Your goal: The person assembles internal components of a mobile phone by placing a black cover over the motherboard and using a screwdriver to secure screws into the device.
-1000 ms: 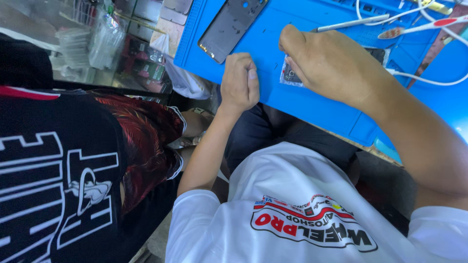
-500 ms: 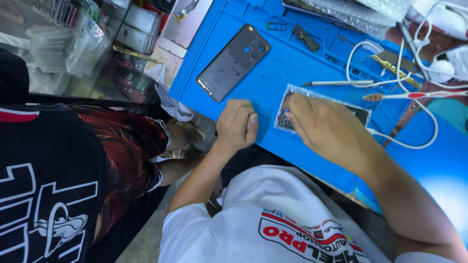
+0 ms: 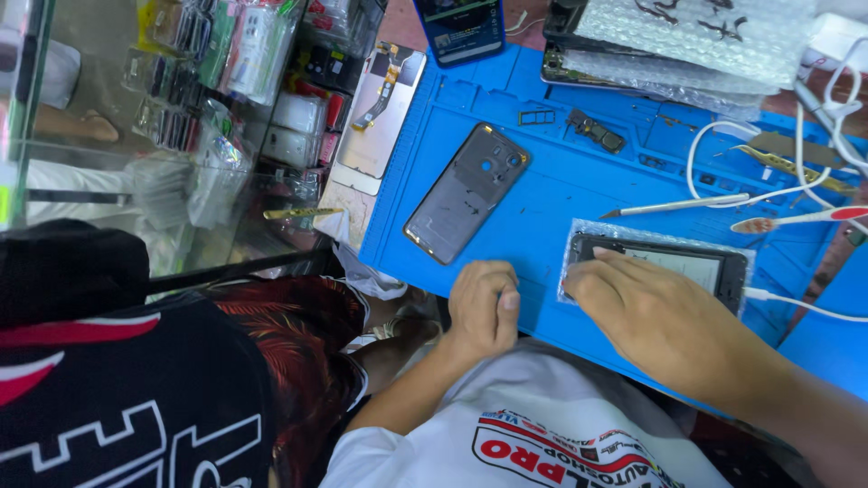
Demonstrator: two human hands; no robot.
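My right hand (image 3: 655,321) lies over the left end of a dark phone (image 3: 701,267) in a clear plastic sleeve, fingers curled on its edge and pinning it to the blue work mat (image 3: 561,194). My left hand (image 3: 484,307) rests just left of it at the mat's near edge. It is curled into a loose fist with nothing visible inside. A grey phone back cover (image 3: 466,192) lies on the mat beyond my left hand, apart from both hands.
Thin white tool (image 3: 678,206), red-tipped tweezers (image 3: 800,220) and white cable (image 3: 723,145) lie past the phone. Bubble wrap (image 3: 687,36) and a blue phone (image 3: 461,27) sit at the back. A display assembly (image 3: 384,108) rests on a glass case (image 3: 181,117). Another person's black shirt (image 3: 117,398) is left.
The view has tilted up, showing more of the mat and the back cover. Both hands stay where they were, right hand on the phone, left fist beside it.
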